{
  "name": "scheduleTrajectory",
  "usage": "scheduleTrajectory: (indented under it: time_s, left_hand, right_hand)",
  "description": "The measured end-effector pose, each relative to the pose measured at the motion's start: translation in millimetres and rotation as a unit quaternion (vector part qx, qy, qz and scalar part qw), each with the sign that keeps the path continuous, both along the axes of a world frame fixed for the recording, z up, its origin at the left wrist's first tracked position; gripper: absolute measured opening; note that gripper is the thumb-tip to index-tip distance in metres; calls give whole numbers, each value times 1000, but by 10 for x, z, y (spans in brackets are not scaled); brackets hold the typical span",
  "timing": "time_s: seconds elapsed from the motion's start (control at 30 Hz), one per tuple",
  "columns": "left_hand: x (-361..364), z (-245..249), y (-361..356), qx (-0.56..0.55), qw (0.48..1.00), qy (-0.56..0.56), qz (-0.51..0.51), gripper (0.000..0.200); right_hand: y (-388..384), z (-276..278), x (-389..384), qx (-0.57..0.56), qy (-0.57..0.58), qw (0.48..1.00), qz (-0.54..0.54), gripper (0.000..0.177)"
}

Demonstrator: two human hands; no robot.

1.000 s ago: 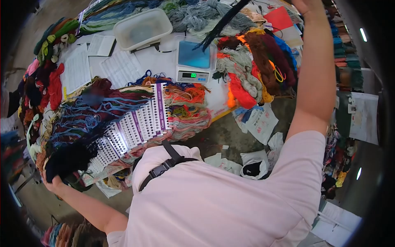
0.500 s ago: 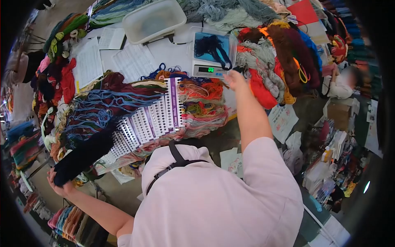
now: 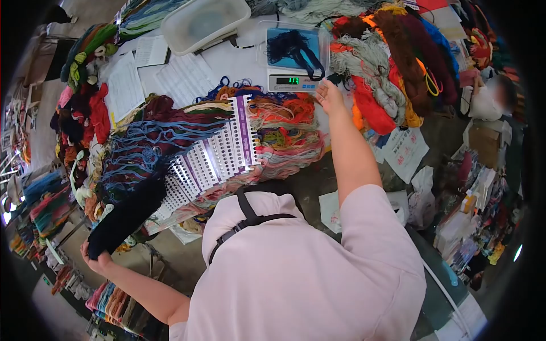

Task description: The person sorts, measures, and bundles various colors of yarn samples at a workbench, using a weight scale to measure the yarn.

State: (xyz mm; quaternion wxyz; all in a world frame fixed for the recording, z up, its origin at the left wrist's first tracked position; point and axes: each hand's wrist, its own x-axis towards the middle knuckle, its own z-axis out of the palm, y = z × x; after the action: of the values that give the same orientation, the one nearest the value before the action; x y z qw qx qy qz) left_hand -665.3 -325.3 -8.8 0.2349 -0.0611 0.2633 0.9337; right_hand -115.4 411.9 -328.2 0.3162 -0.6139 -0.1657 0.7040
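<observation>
My left hand (image 3: 98, 259) is closed around the lower end of a thick black or very dark navy yarn hank (image 3: 128, 213), which stretches up over the table edge onto the perforated cards. Beside the digital scale (image 3: 277, 85), my right hand (image 3: 331, 98) has its fingers apart and appears to hold nothing. Its fingertips are just below the hanging loop of a dark navy yarn bundle (image 3: 287, 48). Most of that bundle lies in a clear tray with a blue bottom on the scale. Green digits show on the scale's display.
White-and-purple perforated cards (image 3: 242, 133) lie over multicoloured yarn, with blue strands (image 3: 151, 139) to their left. Behind are paper sheets (image 3: 185, 77) and a translucent plastic bin (image 3: 205, 25). Red and grey hanks (image 3: 372, 105) hang at the right edge. Another person (image 3: 489, 99) sits farther right.
My right hand has drawn slightly away from the dark loop, its fingers spreading. The scale's digits have changed. My left hand keeps its hold on the black hank; the view has shifted a little.
</observation>
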Motion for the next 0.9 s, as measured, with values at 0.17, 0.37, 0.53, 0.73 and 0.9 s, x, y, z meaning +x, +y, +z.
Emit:
scheduleTrajectory:
  time_s: [0.17,0.37,0.53,0.73,0.9]
  left_hand:
    - [277,186,294,-34,996,-44,66,17]
    - [624,233,598,49,990,-106,79,15]
    - [706,242,629,64,988,-119,71,12]
    - [983,257,1232,119,991,-54,-22,9]
    - [1289,10,1823,73,991,-54,-93,18]
  right_hand:
    - [71,-18,-116,-11,-14,1000,3,34]
    - [97,-3,-200,-12,-38,999,4,33]
    - [79,27,-280,-7,-45,999,-27,29]
    - [55,414,-358,272,-255,928,-25,16]
    - [-695,1843,-1433,480,-145,844,190,17]
